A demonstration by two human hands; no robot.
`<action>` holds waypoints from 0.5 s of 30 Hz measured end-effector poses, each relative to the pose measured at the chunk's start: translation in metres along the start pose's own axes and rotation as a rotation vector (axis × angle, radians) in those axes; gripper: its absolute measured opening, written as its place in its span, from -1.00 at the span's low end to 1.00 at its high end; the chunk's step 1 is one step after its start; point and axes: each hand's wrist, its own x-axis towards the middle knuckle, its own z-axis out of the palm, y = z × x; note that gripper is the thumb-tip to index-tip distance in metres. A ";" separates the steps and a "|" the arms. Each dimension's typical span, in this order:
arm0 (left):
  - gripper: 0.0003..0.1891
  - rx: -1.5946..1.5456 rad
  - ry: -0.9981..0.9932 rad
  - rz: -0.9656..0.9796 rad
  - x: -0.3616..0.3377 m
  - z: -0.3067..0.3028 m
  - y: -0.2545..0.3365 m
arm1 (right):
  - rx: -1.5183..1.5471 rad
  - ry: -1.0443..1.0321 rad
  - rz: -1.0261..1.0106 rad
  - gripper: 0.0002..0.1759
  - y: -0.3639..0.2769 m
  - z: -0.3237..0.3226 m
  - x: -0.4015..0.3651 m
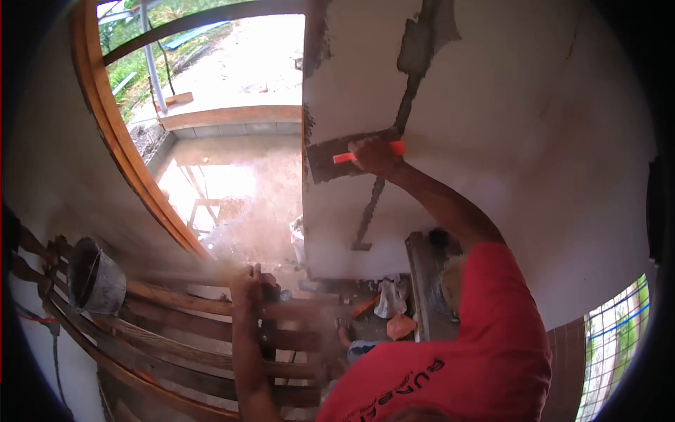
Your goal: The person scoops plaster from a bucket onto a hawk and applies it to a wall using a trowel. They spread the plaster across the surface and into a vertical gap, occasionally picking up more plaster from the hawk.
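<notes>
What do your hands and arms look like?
The left hand and right hand are bare, without gloves. The right sleeve is short and red, part of a red shirt with dark lettering; the left sleeve is out of view.

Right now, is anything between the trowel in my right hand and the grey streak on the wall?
Nothing visible. The trowel in your right hand already lies across the grey streak, which shows above and below it. Your left hand is lower and off to the left, out of the way.
</notes>
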 end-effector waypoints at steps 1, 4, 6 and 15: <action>-0.70 -0.048 -0.032 -0.101 0.001 -0.007 0.012 | -0.122 0.041 0.025 -0.78 0.007 -0.023 0.018; -0.63 -0.013 0.122 0.057 0.001 0.018 -0.011 | -0.194 0.297 -0.022 -0.84 0.033 -0.102 0.075; -0.58 -0.084 0.085 -0.026 -0.003 0.001 0.005 | -0.229 0.281 -0.037 -0.86 0.044 -0.095 0.103; -0.57 -0.150 0.137 -0.087 0.000 0.000 0.005 | -0.081 0.005 -0.067 -0.78 -0.005 -0.014 0.020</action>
